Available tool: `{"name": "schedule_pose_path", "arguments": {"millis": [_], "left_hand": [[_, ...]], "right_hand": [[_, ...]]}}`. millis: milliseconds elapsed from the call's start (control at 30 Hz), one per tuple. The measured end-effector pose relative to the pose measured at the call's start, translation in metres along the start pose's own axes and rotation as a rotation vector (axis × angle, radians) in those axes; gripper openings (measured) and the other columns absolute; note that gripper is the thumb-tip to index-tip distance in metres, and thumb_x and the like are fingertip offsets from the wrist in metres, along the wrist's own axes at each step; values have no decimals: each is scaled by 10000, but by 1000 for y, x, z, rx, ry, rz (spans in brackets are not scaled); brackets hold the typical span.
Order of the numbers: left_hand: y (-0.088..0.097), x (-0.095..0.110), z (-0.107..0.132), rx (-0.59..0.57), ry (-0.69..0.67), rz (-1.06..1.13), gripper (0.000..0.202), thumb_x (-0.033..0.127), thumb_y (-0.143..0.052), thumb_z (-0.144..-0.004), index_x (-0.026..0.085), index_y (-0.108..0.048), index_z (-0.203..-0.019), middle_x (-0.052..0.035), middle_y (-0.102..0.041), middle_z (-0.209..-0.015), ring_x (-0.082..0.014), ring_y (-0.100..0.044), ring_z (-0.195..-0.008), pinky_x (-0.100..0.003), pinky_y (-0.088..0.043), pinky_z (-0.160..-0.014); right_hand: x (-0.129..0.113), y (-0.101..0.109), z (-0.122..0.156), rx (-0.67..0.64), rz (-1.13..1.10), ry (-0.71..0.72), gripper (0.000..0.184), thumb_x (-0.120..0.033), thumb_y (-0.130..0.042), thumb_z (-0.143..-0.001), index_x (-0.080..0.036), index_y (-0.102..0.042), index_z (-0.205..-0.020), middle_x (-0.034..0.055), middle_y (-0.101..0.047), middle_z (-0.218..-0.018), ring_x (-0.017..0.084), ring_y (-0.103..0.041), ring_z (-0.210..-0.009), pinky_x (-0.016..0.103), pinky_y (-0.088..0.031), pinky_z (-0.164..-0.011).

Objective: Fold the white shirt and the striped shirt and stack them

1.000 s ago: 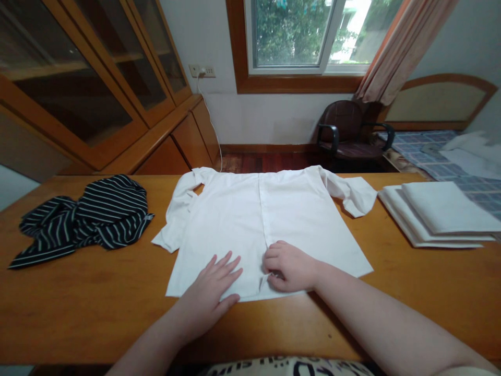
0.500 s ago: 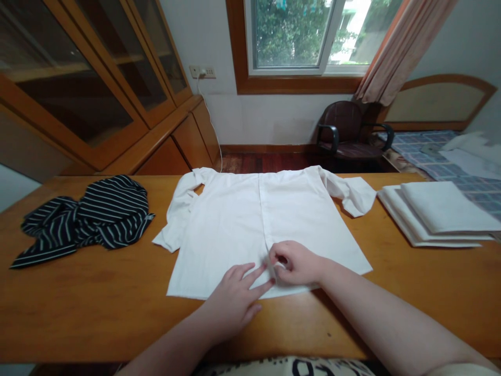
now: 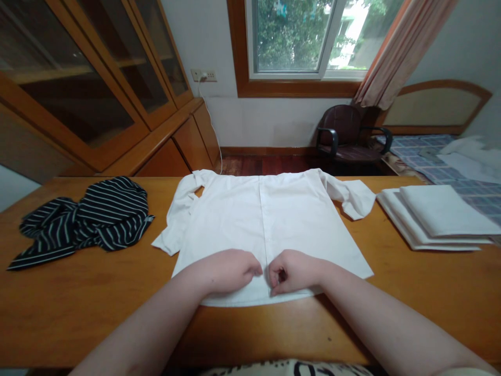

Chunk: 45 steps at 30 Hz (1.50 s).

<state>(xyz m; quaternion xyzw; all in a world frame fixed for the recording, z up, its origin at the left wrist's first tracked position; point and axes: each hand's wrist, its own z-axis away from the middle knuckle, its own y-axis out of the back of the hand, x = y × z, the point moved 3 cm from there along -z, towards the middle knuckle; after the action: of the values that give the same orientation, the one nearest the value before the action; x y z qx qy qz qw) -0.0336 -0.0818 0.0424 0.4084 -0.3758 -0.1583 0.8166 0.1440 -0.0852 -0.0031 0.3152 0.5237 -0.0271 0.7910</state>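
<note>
A white button-front shirt [image 3: 230, 219] lies spread front side up, its hem toward me and its sleeves out to both sides. My right hand [image 3: 295, 271] is closed in a pinch at the lower button edge, fingertips on the cloth near the hem. Just left of that edge, my left hand [image 3: 233, 270] rests on the shirt with its fingers curled and pressed together. Whatever its fingertips may hold is hidden. A small gap separates the two hands.
The shirt lies on a wooden table [image 3: 129, 308]. On the left is a crumpled black-and-white striped garment [image 3: 113, 209]; at the right, a stack of folded white cloth [image 3: 446, 211]. Beyond the table stand a glass-door cabinet [image 3: 164, 117], an armchair [image 3: 342, 128] and a bed [image 3: 418, 151].
My left hand has gone from spread fingers to curled ones and moved slightly up on the shirt. My right hand has shifted slightly down toward the hem, and the button edge now lies flatter.
</note>
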Motion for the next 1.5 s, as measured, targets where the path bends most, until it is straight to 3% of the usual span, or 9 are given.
{"name": "schedule_pose_path", "arguments": {"millis": [167, 333, 533, 733, 900, 1000, 1133, 1333, 1500], "left_hand": [[27, -32, -57, 338, 150, -78, 465, 347, -386, -892, 176, -519, -1303, -88, -523, -1364, -223, -453, -1267, -341, -335, -1055], [9, -45, -113, 424, 188, -229, 645, 438, -361, -912, 110, -268, -1460, -124, -206, -1549, -246, -148, -1430, -429, -126, -1155], [-8, -53, -122, 448, 198, -343, 677, 500, -316, -913, 143, -222, -1480, -93, -157, -1562, -232, -88, -1441, -464, -90, -1157], [-5, -53, -121, 442, 200, -353, 689, 498, -328, -905, 136, -218, -1481, -99, -150, -1562, -232, -83, -1442, -463, -91, -1156], [-11, -48, -117, 433, 170, -354, 679, 464, -351, -900, 130, -225, -1477, -106, -155, -1563, -239, -75, -1442, -464, -100, -1153], [-16, -43, -111, 456, 194, -341, 708, 533, -330, -894, 132, -243, -1471, -111, -160, -1561, -240, -65, -1443, -470, -93, -1154], [-25, -35, -102, 448, 186, -342, 706, 530, -333, -896, 151, -220, -1480, -99, -163, -1562, -235, -68, -1443, -463, -92, -1158], [-32, -24, -87, 408, 182, -303, 708, 514, -373, -890, 152, -223, -1480, -99, -168, -1559, -250, -98, -1439, -474, -120, -1152], [6, -42, -85, 489, 196, -230, 544, 472, -284, -937, 193, -431, -1380, -71, -433, -1449, -201, -379, -1334, -350, -285, -1100]], "right_hand": [[1, 1, 1, -36, -66, -9, 271, -422, -678, -727, -152, -668, -747, -25, -621, -669, 81, -512, -584, 192, -378, -563], [1, 2, 1, -21, -77, 16, 253, -394, -652, -752, -142, -673, -745, -19, -619, -655, 79, -498, -570, 197, -372, -563], [3, -1, -2, 22, -141, -28, 233, -365, -636, -770, -140, -664, -719, -23, -600, -609, 71, -455, -537, 196, -344, -534], [-17, 4, -9, 158, -525, -29, 272, -391, -526, -848, -166, -534, -695, -8, -590, -605, 86, -465, -511, 219, -390, -529], [-17, 64, -16, 645, 84, -53, 221, -359, -511, -867, -170, -621, -843, 53, -670, -844, 160, -593, -760, 300, -457, -746], [9, 102, -24, 841, 445, -128, 342, -322, -498, -879, -143, -590, -1155, 127, -597, -1239, 218, -531, -1141, 352, -374, -989], [60, 121, -34, 774, 697, -383, 664, -456, -480, -888, -70, -358, -1414, 188, -262, -1513, 291, -229, -1397, 435, -192, -1120], [86, 106, -30, 662, 810, -542, 725, -567, -324, -909, -115, -258, -1472, 154, -219, -1536, 289, -162, -1417, 472, -128, -1129], [84, 99, -26, 632, 824, -570, 740, -587, -264, -910, -131, -212, -1490, 135, -182, -1550, 282, -138, -1422, 466, -111, -1131]]}}
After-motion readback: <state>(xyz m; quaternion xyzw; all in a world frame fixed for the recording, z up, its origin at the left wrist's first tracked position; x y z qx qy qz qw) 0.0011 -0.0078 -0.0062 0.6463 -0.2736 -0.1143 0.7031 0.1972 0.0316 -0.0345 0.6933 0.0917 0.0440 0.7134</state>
